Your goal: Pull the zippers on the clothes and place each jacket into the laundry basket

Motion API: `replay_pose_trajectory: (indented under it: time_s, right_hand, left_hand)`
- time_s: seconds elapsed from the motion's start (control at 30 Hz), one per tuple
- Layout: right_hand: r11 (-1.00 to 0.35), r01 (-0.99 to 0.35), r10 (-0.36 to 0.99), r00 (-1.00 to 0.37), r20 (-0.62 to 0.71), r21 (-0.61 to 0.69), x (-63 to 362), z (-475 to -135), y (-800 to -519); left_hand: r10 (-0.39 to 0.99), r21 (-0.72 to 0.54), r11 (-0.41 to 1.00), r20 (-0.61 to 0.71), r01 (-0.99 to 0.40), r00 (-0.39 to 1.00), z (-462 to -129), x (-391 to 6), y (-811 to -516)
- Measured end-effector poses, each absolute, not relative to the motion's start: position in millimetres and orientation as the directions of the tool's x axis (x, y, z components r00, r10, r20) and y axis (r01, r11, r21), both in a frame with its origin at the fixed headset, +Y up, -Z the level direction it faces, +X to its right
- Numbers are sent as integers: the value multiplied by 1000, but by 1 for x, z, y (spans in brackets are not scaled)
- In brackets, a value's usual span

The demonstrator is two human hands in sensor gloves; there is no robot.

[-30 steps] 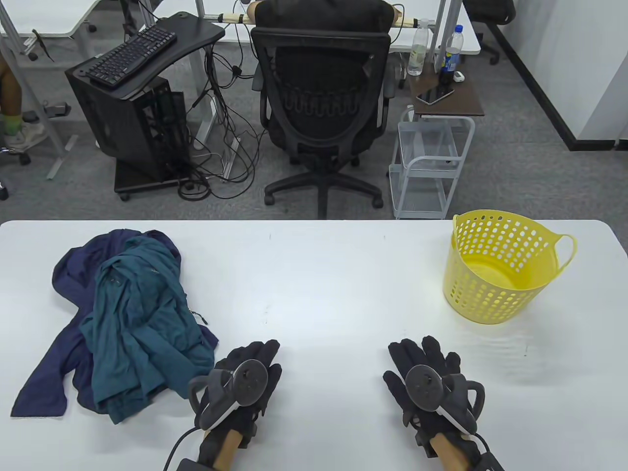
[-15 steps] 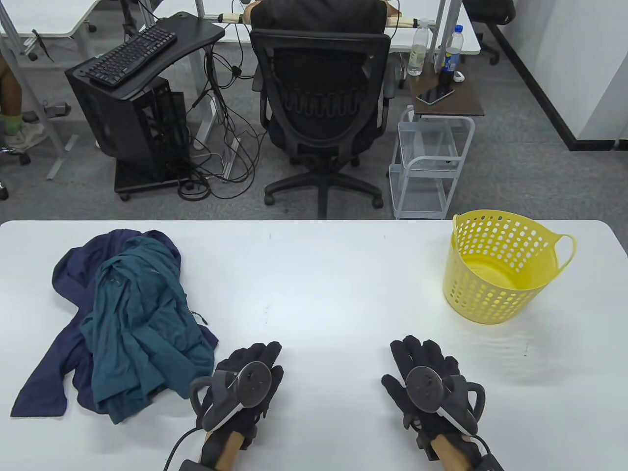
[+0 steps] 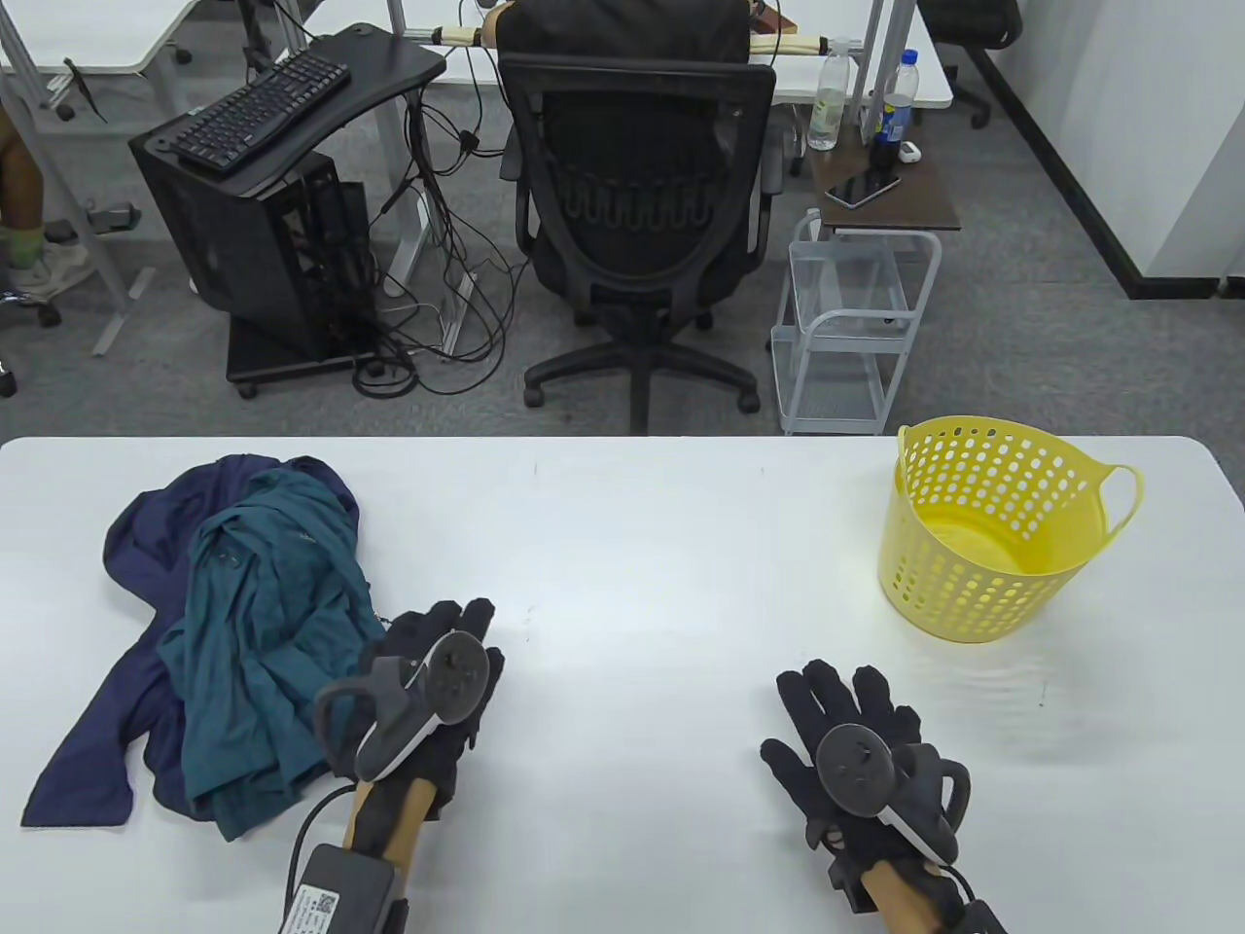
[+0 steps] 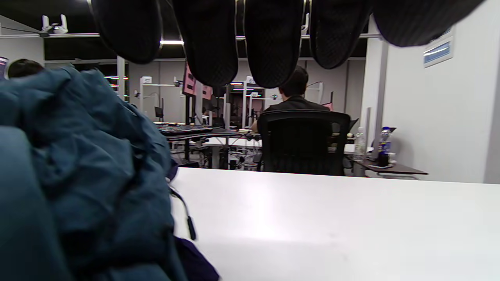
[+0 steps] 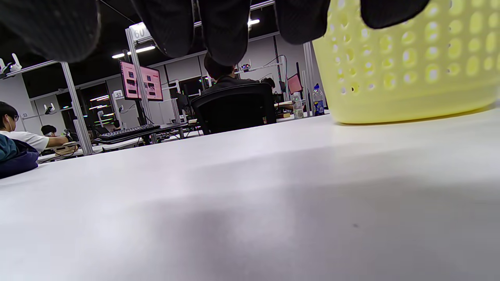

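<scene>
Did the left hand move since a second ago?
Yes. The left hand slid up the table and to the left, so it is now right beside the teal jacket. The right hand has hardly moved.

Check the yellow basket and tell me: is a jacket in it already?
No: the yellow basket shows only its bare bottom, and both jackets lie across the table.

Both hands wear black knitted fabric sensor gloves. The left hand [image 3: 443,671] carries a dark grey tracker with a round disc face and a ring loop, strapped over its back. A black cable runs from it to a dark box with a white printed label at the wrist. The right hand [image 3: 851,749] bears a matching grey tracker.
</scene>
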State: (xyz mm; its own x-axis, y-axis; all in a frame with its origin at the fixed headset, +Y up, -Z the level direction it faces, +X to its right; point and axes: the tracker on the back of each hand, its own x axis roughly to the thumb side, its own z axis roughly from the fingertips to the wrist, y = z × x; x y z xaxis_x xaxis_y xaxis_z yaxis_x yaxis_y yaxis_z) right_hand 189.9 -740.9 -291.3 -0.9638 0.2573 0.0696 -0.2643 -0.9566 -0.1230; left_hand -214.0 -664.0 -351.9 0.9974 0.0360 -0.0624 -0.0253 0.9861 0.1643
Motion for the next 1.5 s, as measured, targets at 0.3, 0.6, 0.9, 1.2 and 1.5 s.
replay_pose_trajectory:
  time_s: [0.3, 0.6, 0.9, 1.2, 1.5]
  right_hand:
    - [-962, -253, 249, -967, 54, -97, 190, -291, -742]
    - [-965, -249, 246, -968, 46, -80, 190, -292, -743]
    - [-971, -231, 228, -973, 47, -64, 188, -293, -744]
    - [-975, -218, 215, -975, 51, -51, 185, -294, -747]
    - [-961, -258, 255, -966, 42, -102, 175, -291, -737]
  left_hand:
    - [5, 152, 987, -349, 52, 937, -385, -285, -633]
    - [27, -32, 998, -526, -52, 850, -405, -339, -693]
    - [-52, -188, 980, -560, -66, 827, -417, -352, -738]
    - [-190, -145, 981, -597, 127, 779, -424, -352, -743]
    - [-69, 94, 984, -569, 148, 819, -404, -350, -693]
